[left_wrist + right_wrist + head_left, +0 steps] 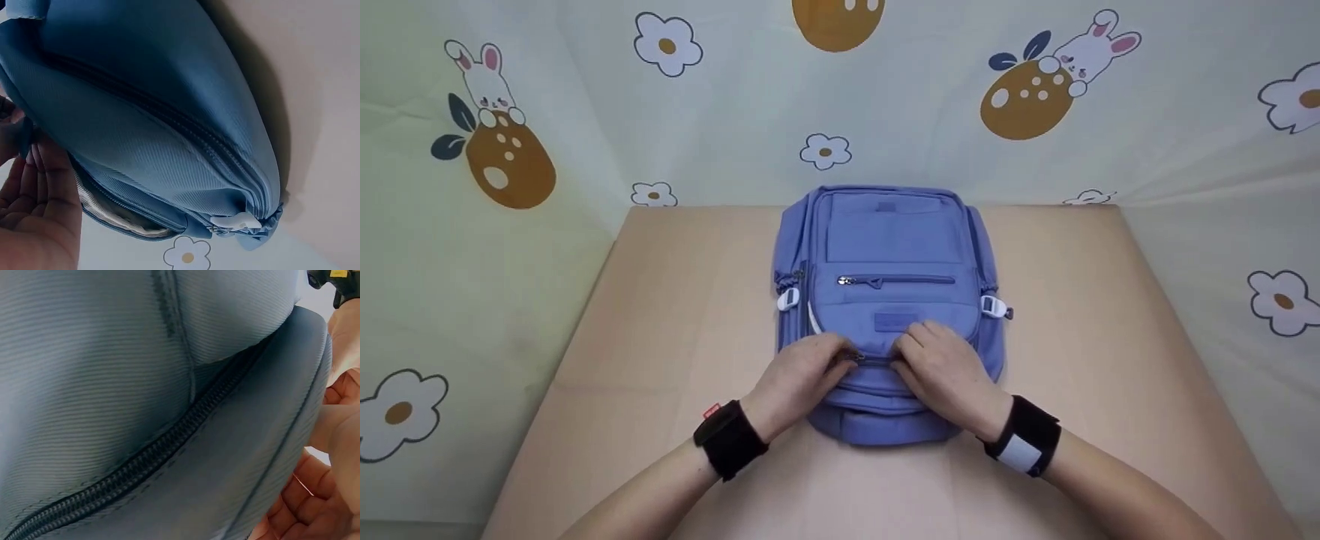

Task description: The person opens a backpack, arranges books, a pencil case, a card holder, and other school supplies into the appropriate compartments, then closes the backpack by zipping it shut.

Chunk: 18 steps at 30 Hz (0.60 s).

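A blue backpack lies front side up, its lower end toward me. My left hand pinches a zipper pull at the lower edge of the front pocket; in the left wrist view a dark blue tab shows between the thumb and fingers of that hand. On the left side this pocket gapes, showing pale lining. My right hand pinches the pocket's lower edge a little to the right, just under the label patch. In the right wrist view, the bag hides the fingertips of my right hand.
The backpack rests on a light brown tabletop. Behind and beside it hangs a pale cloth printed with rabbits and flowers. White buckles sit on both sides of the bag. A short zipper crosses its front.
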### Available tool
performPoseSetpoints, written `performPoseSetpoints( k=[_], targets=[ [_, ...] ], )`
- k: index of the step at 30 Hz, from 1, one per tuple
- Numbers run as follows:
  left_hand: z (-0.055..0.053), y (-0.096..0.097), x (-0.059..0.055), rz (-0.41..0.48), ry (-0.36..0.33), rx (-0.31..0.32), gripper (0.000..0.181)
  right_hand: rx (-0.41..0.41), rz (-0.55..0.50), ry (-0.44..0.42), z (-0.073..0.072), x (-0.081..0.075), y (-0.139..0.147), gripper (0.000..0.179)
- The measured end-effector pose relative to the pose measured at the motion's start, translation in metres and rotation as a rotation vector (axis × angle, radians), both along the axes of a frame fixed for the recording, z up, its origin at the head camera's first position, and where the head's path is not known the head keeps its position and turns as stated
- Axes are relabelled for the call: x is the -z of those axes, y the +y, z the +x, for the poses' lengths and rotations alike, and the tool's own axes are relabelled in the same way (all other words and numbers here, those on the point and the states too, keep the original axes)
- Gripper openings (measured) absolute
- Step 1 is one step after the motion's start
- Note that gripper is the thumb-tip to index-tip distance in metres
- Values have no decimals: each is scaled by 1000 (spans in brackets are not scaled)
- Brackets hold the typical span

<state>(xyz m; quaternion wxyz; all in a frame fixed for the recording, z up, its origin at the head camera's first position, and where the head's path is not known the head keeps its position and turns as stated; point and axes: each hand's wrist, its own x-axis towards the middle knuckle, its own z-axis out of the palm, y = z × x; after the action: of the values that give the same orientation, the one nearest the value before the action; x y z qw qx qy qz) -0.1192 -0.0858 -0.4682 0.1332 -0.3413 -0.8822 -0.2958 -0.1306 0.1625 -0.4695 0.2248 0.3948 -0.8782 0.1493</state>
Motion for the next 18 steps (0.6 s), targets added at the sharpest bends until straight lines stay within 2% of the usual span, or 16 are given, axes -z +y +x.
performPoseSetpoints(
  k=[8, 14, 18],
  targets=[
    [1, -7, -3, 49, -131, -52, 10, -11, 10, 5, 1, 1, -3, 13],
    [-5, -25, -3, 70, -81, -111, 12, -16, -5, 10, 0, 0, -2, 13],
    [-12, -39, -3, 98, -103, -170, 13, -11, -13, 5, 1, 0, 0, 14]
  ],
)
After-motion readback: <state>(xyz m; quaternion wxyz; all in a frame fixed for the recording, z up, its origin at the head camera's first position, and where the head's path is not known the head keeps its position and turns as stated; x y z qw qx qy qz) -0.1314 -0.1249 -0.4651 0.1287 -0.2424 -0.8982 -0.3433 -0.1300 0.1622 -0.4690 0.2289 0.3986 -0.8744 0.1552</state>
